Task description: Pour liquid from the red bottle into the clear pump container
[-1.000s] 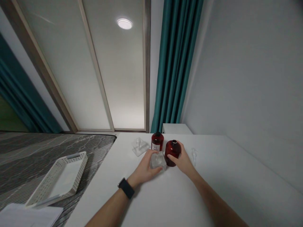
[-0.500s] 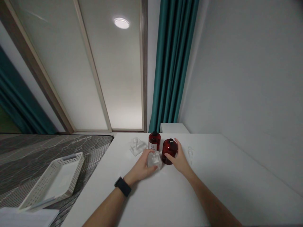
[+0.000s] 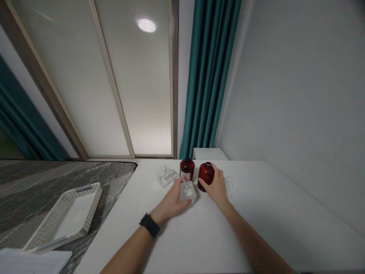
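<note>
My left hand (image 3: 172, 199), with a black watch on the wrist, is wrapped round a clear square glass bottle (image 3: 188, 191) on the white table (image 3: 256, 213). My right hand (image 3: 216, 186) grips a round dark red bottle (image 3: 205, 174) with an open neck, just right of the clear one. Behind them stands a second dark red bottle (image 3: 187, 168) with a label and a black cap. A clear pump piece (image 3: 230, 185) lies just right of my right hand.
Another clear square bottle (image 3: 165, 176) lies at the back left of the table. A white perforated tray (image 3: 67, 216) rests on the grey patterned mattress to the left, with papers (image 3: 31, 262) at the lower left. A teal curtain (image 3: 209, 76) and a wall stand behind.
My right hand has pushed the round red bottle a little farther back on the table. My left hand stays on the clear bottle.
</note>
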`<control>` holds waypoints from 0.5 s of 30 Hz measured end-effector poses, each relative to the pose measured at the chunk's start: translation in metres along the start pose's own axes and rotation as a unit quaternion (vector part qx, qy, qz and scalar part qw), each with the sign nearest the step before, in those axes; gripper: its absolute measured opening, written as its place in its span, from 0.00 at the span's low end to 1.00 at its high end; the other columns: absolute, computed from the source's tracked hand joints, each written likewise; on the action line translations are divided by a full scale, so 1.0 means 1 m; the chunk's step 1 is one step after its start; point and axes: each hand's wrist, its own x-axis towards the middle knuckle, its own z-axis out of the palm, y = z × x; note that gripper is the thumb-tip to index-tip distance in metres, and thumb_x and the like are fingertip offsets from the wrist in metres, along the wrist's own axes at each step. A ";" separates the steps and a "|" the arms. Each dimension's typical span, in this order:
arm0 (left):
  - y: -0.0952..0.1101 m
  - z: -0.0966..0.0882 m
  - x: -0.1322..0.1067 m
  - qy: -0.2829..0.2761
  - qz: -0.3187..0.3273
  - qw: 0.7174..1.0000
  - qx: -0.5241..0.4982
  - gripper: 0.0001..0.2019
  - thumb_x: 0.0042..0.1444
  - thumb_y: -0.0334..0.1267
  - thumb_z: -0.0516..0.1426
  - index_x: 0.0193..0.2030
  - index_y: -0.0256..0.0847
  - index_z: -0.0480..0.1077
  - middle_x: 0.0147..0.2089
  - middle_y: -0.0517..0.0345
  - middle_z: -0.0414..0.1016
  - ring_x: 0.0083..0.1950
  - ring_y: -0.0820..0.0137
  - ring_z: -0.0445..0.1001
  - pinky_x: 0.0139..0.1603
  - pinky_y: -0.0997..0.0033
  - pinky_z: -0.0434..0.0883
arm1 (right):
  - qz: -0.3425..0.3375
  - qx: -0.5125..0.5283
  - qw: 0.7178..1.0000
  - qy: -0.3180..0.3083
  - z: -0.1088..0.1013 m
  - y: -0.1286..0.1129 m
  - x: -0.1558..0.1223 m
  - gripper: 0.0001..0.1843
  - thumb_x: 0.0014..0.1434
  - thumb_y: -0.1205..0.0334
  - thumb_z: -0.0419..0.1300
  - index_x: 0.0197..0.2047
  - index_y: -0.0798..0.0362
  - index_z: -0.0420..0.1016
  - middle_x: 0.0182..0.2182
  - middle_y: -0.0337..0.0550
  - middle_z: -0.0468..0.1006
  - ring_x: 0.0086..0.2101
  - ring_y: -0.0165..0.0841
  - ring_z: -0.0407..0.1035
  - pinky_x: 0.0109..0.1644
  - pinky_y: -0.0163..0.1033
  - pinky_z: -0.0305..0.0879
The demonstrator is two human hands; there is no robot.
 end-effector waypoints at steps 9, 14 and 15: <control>0.000 0.000 0.000 -0.005 0.008 1.000 0.013 0.42 0.54 0.35 0.63 0.71 0.40 0.45 0.71 0.37 0.56 0.71 0.49 0.59 0.72 0.42 0.55 | -0.096 0.025 0.995 0.002 -0.018 0.001 -0.014 0.31 0.64 0.61 0.52 0.69 0.50 0.54 0.59 0.55 0.65 0.59 0.48 0.63 0.63 0.59 0.62; 0.001 0.000 0.000 -0.004 0.001 1.000 0.011 0.42 0.54 0.35 0.62 0.72 0.41 0.45 0.71 0.38 0.57 0.71 0.49 0.60 0.72 0.43 0.55 | -0.092 0.004 0.995 0.023 -0.007 0.002 -0.007 0.31 0.63 0.55 0.59 0.67 0.51 0.58 0.54 0.56 0.66 0.56 0.49 0.63 0.60 0.59 0.64; 0.001 0.000 0.000 -0.004 0.001 1.000 0.011 0.42 0.54 0.35 0.62 0.72 0.41 0.45 0.71 0.38 0.57 0.71 0.49 0.60 0.72 0.43 0.55 | -0.091 0.000 0.996 0.024 -0.004 0.003 -0.005 0.32 0.63 0.55 0.59 0.67 0.51 0.58 0.54 0.56 0.65 0.56 0.50 0.64 0.59 0.59 0.64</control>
